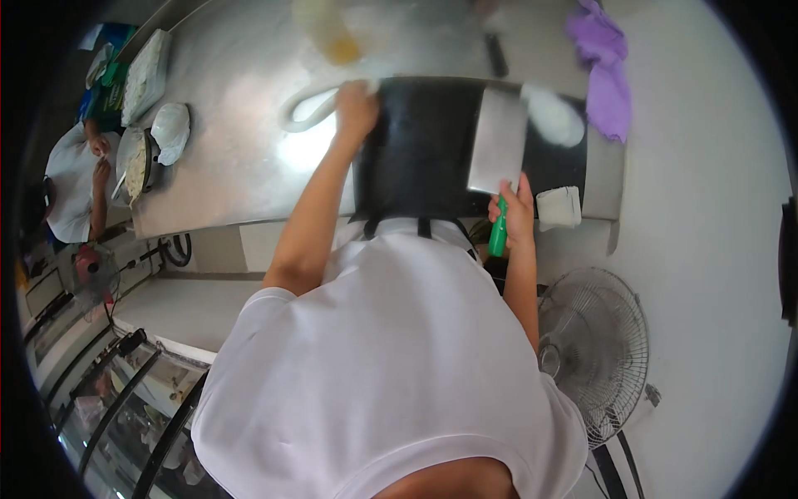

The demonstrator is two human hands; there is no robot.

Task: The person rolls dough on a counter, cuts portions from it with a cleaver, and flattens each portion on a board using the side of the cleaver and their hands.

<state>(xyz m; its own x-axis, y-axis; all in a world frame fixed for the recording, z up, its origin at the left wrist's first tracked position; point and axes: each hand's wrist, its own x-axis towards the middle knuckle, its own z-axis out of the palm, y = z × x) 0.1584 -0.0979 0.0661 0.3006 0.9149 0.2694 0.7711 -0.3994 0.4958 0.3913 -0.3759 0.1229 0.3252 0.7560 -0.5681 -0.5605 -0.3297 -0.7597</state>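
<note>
My right hand (517, 212) grips the green handle of a cleaver (499, 141). Its wide metal blade lies over the right part of a black board (416, 150). At the board's left edge, my left hand (357, 110) is closed at one end of a looped white rope of dough (293, 116). The rest of that rope curves leftward on the metal table; the fingertips are blurred. Right of the blade sits a smooth white lump (554, 118), possibly dough. A folded white cloth (559, 207) lies close to my right hand.
A purple cloth (608, 75) lies at the metal table's (224, 100) right end. A blurred yellowish container (337, 41) and a dark handle (496, 56) are at the back. Left stand a tray (146, 76), a pan (135, 166) and a co-worker (75, 179). A fan (594, 353) stands right.
</note>
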